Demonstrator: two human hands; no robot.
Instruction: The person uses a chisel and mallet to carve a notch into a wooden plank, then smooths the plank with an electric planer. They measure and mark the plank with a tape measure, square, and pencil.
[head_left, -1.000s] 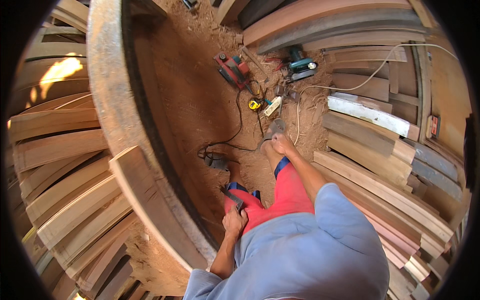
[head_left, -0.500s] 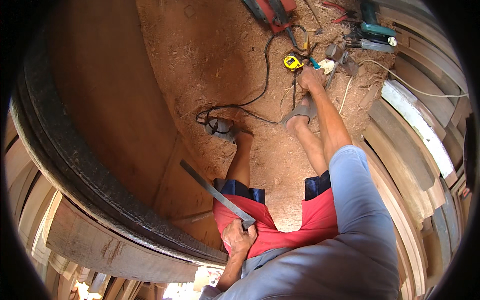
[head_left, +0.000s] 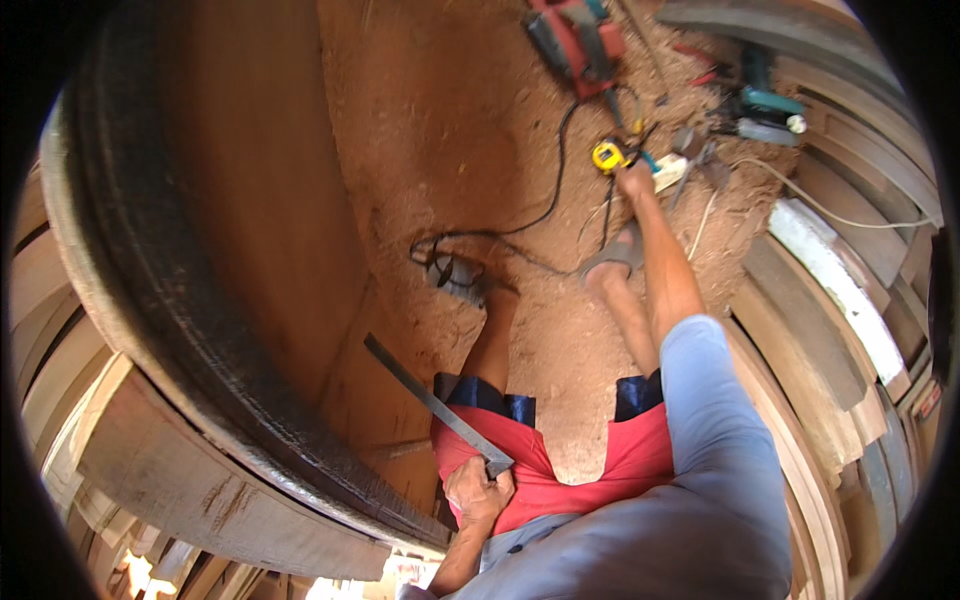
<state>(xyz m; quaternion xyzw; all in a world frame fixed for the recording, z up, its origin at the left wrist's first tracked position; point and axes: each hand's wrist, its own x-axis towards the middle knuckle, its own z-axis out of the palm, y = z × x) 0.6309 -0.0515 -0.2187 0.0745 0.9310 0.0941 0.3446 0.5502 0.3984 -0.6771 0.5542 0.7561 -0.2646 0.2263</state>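
Note:
My left hand (head_left: 482,492), low over my left thigh, is closed round the stock of a try square (head_left: 432,405). The steel blade slants up and away to the left, towards the big curved wooden panel. Stretched far forward, my right hand (head_left: 634,180) is at the lower right side of a yellow tape measure (head_left: 607,157) above the sawdust-strewn ground. Its fingers are small, blurred and partly hidden, so their grip does not show. Just right of that hand are a pale flat piece (head_left: 670,172) and a teal-handled tool (head_left: 650,162).
A large curved wooden panel (head_left: 250,200) with a dark thick rim fills the left. Ahead lies a red power tool (head_left: 580,45); its black cord (head_left: 545,215) loops near my feet. A teal power tool (head_left: 768,100) and curved timber pieces (head_left: 800,340) line the right.
The view has shifted, so the scene sits lower and further right. My right hand has come slightly closer to the tape measure. My left hand keeps hold of the try square.

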